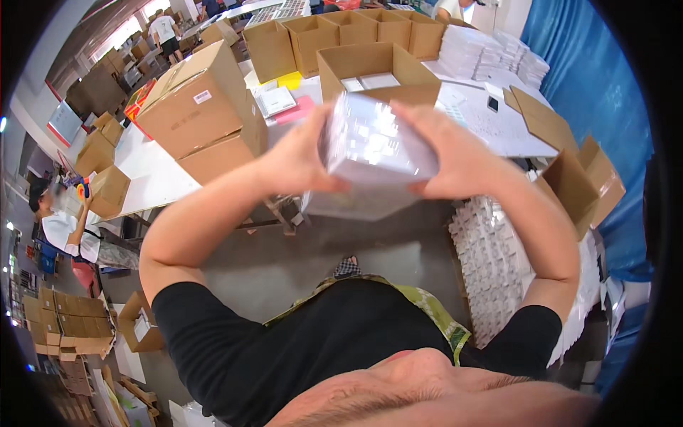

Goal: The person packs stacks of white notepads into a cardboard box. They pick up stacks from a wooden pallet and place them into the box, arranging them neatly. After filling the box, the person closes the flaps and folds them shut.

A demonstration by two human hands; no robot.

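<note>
Between my two hands is a shiny white block [377, 139], perhaps a plastic-wrapped stack; glare and blur hide its details. My left hand [302, 153] grips its left side, and my right hand [452, 149] presses against its right side, fingers curled round the edges. A paler lower part of the block shows beneath my palms. Just beyond it, an open cardboard carton [420, 92] on the table has flat white packs [380, 80] inside.
Several open cartons [313, 39] line the table's far side. Two stacked boxes [199, 99] stand at left; white stacks [469, 53] and a phone [492, 104] lie at right. An open carton [576, 185] sits near the blue curtain [590, 78]. A person [64, 228] handles a tape dispenser at left.
</note>
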